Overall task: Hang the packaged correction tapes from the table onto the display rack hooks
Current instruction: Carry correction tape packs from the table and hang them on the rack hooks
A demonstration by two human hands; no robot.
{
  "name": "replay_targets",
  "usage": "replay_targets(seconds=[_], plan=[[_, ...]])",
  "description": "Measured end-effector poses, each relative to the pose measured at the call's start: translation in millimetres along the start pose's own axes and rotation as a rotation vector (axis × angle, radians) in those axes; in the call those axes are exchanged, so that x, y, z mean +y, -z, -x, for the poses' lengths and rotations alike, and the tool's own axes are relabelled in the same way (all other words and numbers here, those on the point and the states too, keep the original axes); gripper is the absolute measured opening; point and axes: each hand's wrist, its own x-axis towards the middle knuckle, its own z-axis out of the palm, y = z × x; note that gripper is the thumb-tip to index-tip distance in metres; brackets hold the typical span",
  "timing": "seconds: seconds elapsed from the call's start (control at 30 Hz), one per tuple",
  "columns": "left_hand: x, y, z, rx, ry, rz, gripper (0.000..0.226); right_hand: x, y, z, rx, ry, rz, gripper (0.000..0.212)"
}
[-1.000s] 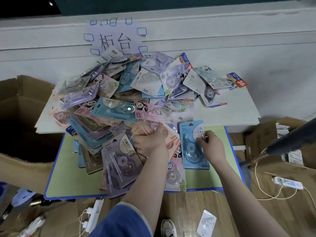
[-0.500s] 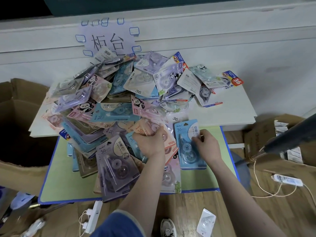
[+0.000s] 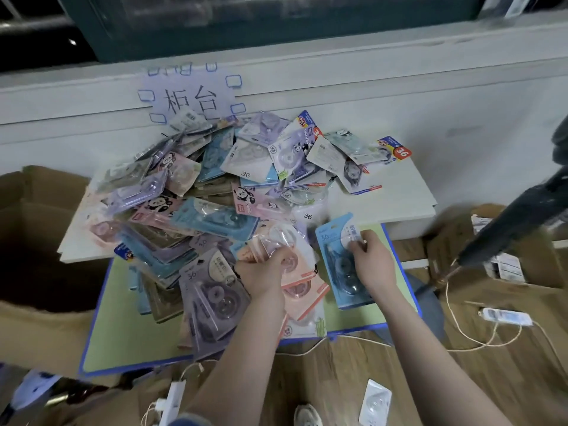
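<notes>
Correction tapes (image 3: pixel 341 265) in both hands

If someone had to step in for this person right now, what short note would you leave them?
Left hand: grips a clear-fronted pack lifted from the pile.
Right hand: pinches the top of a blue pack lying on the green table.
Done: no pack seen hung; no rack in view.
Left: nearly all packs are still heaped on the table; one white pack lies on the floor.

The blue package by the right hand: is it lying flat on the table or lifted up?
Lying flat, as far as the view shows. The blue package rests face up on the green table, and the right hand pinches its top corner.
</notes>
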Motion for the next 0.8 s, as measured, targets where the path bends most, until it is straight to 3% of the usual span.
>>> replay_targets(seconds=[0.07, 0.2, 0.33, 0.43, 0.53, 0.67, 0.8], plan=[[-2, 11, 2, -0.028, 0.024, -0.013, 0.081, -2, 0, 12, 0.029, -0.007, 0.008, 0.013], [-7, 39, 13, -0.124, 0.086, 0.006, 0.048, -7, 3, 49, 0.105, -0.01, 0.033, 0.01], [-14, 70, 20, -0.27, 0.154, -0.022, 0.038, -11, 8, 100, 0.216, -0.063, 0.067, 0.018], [-13, 88, 23, -0.351, 0.179, -0.024, 0.051, -9, 13, 139, 0.315, -0.088, 0.039, 0.017], [-12, 100, 33, -0.426, 0.113, 0.034, 0.08, -4, 21, 173, 0.39, -0.109, 0.021, 0.014], [-4, 109, 66, -0.375, -0.065, 0.059, 0.045, 11, 38, 208, 0.485, -0.153, 0.0, 0.013], [-13, 94, 97, -0.422, -0.159, 0.164, 0.042, 34, 64, 233, 0.567, -0.221, -0.002, 0.013]])
